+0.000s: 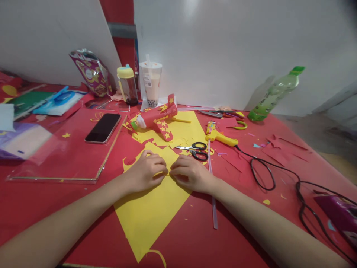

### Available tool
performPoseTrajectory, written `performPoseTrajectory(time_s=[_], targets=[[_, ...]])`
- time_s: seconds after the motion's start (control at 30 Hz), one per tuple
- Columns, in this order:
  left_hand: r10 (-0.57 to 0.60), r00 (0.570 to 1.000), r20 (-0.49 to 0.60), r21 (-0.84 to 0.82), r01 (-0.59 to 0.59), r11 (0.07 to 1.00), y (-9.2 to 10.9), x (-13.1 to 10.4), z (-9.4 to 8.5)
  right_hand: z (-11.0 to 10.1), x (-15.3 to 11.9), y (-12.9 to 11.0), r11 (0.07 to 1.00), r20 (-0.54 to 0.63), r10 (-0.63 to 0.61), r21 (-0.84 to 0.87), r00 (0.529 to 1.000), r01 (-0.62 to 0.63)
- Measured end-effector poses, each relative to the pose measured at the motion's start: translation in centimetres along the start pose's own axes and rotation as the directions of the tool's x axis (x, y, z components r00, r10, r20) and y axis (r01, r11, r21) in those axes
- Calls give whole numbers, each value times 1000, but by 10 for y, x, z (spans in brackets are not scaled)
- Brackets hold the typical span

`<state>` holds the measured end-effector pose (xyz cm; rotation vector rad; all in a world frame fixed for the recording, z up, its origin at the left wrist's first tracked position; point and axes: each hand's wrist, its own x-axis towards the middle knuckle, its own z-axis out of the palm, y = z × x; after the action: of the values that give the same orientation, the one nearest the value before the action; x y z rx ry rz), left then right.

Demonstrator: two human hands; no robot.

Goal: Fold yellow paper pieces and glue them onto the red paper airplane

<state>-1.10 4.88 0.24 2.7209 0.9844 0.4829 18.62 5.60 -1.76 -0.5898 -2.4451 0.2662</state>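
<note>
My left hand [149, 168] and my right hand [192, 173] lie close together over a sheet of yellow paper [152, 219], wrists apart and fingertips nearly meeting. The fingers of both hands are curled into a pinch on yellow paper between them; how much they hold is partly hidden. Just beyond my right hand are small scissors [195, 149] with black handles, blades pointing left. A red paper-covered toy plane [157, 117] with yellow stars lies farther back, on more yellow paper. Beside the scissors rests a yellow glue gun [223, 138] with a clear glue stick [212, 186] trailing from it.
A phone [103, 128] lies on a clear plastic sleeve [55, 163] at left. Behind stand a snack bag [93, 74], a yellow-lidded bottle [127, 83] and a bubble tea cup [151, 83]. A green bottle [275, 95] leans against the wall. A black cord [275, 163] and paper scraps spread right.
</note>
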Motion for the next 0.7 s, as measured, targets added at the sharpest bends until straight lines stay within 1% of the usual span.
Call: performPoseTrajectory(time_s=[0.17, 0.4, 0.7], targets=[[-82, 997, -12, -24, 81, 996, 5, 1, 2, -1, 0, 0, 1000, 7, 12, 7, 1000, -12], [-239, 971, 13, -152, 238, 959, 9, 1, 6, 1, 0, 1, 1000, -4, 8, 14, 1000, -8], [-259, 965, 34, -163, 261, 952, 11, 2, 3, 1, -1, 1, 1000, 3, 11, 27, 1000, -11]])
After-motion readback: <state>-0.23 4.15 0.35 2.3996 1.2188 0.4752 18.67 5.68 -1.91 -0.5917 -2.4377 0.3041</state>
